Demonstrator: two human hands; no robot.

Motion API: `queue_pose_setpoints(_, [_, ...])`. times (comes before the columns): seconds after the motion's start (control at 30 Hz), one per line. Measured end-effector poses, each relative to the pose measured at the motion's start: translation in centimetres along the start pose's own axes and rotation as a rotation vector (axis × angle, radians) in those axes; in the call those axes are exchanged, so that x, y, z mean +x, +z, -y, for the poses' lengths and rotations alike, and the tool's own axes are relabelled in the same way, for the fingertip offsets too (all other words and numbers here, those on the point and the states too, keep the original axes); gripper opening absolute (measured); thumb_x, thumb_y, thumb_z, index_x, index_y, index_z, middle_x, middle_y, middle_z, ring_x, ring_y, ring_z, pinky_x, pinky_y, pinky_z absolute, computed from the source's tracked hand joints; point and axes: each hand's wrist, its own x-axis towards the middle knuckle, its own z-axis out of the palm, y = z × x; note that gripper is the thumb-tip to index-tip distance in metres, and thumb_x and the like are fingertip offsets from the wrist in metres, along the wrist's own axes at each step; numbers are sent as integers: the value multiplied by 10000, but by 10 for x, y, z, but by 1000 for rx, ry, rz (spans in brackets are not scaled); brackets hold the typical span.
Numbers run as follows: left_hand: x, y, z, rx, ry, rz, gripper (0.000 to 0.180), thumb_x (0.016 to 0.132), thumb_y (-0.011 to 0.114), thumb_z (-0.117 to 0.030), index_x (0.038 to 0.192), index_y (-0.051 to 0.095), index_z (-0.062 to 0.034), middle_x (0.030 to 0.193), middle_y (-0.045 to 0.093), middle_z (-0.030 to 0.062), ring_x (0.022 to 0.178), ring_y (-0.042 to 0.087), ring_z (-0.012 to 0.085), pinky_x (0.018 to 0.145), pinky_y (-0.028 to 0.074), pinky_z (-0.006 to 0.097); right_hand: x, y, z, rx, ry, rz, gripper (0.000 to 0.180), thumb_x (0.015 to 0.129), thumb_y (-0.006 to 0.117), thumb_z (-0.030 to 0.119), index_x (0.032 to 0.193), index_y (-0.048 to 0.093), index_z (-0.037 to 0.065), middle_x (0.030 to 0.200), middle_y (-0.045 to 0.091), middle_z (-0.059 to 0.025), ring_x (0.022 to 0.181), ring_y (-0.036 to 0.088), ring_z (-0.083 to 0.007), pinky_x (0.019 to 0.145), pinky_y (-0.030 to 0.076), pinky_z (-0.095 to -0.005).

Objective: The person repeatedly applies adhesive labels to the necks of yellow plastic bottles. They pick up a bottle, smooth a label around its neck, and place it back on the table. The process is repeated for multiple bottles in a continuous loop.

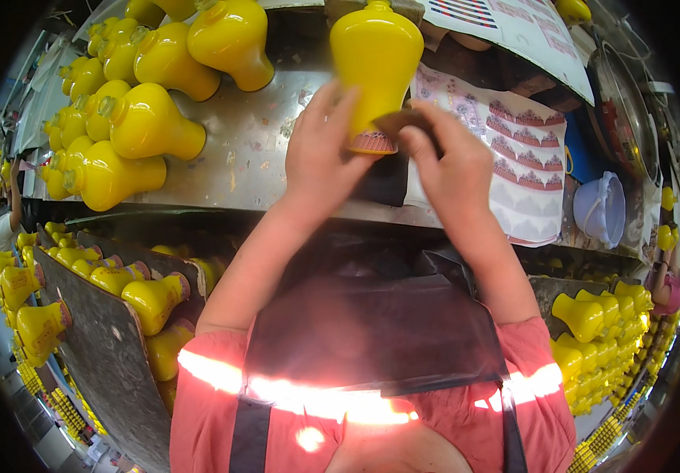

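Note:
A glossy yellow vase-shaped bottle (377, 55) lies in front of me, its narrow neck pointing away and its base toward me. A pink-and-brown patterned decal band (374, 142) runs around the base. My left hand (322, 146) holds the bottle's left side, with the thumb near the band. My right hand (452, 154) is closed on a dark, thin, flat scraper (405, 122), whose edge lies against the bottle's lower right side just above the band. Some motion blur softens the fingers.
Several yellow bottles (155, 122) lie on the metal table (237, 150) at left. Decal sheets (525, 158) lie to the right, beside a pale purple bucket (600, 209). Boards (104, 339) with banded bottles stand lower left; more bottles (592, 315) stand lower right. Other people show at both edges.

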Motion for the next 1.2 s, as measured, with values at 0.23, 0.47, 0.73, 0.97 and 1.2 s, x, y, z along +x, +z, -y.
queue_pose_setpoints(0.23, [10,1,-1,-42,-2,47,843,652,928,-164,1420,586,-90,1462,523,211,1124,646,375,969,531,446,10,-5,-14,-109,-74,63,294,855,793,47,1134,702,56,959,752,-126,841,752,-248,725,575,-332])
queue_pose_setpoints(0.47, [1,-7,20,-119,15,196,1006,762,864,-225,1588,324,-27,1521,465,225,1273,574,385,1060,477,437,13,-7,-17,-131,-196,33,261,830,811,74,1075,722,72,969,748,-118,816,726,-299,697,565,-361])
queue_pose_setpoints(0.73, [15,2,-2,-185,-208,196,937,881,695,-327,1602,203,15,1532,389,294,1434,373,451,1192,312,501,5,5,-29,76,61,30,293,879,799,108,1141,679,54,985,747,-124,863,750,-218,768,579,-318])
queue_pose_setpoints(0.97, [12,11,1,-172,-212,136,755,1034,498,-313,1604,185,71,1516,405,271,1406,418,416,1181,310,434,-8,20,-39,287,100,-7,317,892,766,141,1177,651,64,1054,728,-148,928,729,-310,815,562,-349])
queue_pose_setpoints(1.2, [12,12,9,-679,-437,138,689,1064,534,-243,1636,224,-14,1540,427,136,1324,501,230,1107,407,351,11,42,-55,333,99,-283,256,881,781,107,1112,683,58,1010,733,-129,877,718,-268,790,557,-344])
